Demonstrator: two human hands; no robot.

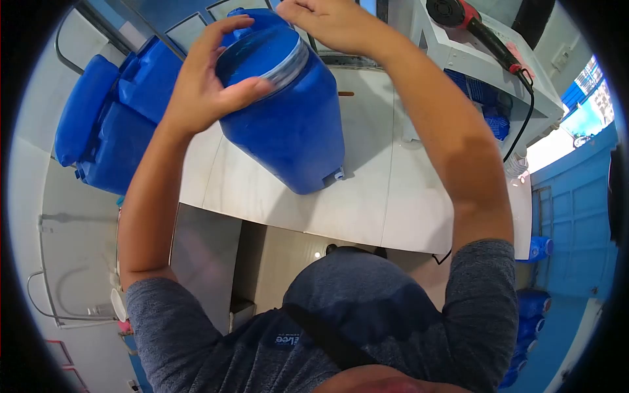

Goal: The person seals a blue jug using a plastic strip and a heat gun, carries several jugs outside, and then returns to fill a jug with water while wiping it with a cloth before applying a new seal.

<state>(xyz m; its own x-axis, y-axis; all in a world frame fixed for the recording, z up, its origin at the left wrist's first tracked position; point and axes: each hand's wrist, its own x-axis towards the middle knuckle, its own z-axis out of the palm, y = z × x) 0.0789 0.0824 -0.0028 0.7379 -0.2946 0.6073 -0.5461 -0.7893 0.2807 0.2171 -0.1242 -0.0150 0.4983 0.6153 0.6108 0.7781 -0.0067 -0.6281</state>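
Note:
A blue plastic water container (288,131) stands upright on the white tiled counter, with a small pale spout low on its near side. Around its top edge runs a greyish see-through band (288,67). My left hand (209,82) spans the left side of the top, its thumb against the band in front and its fingers reaching over the far side. At the far right of the top is my right hand (327,23), fingers bent together by the rim; what they pinch is hidden. A blue knob or handle (241,23) shows behind the top, near my left fingertips.
Several blue jugs (111,124) stand at the left. A red and black heat gun (481,36) lies on a white shelf unit (537,85) at the right, its black cord hanging down. A brown stick (346,93) lies beside the container. More blue bottles (532,314) line the right wall.

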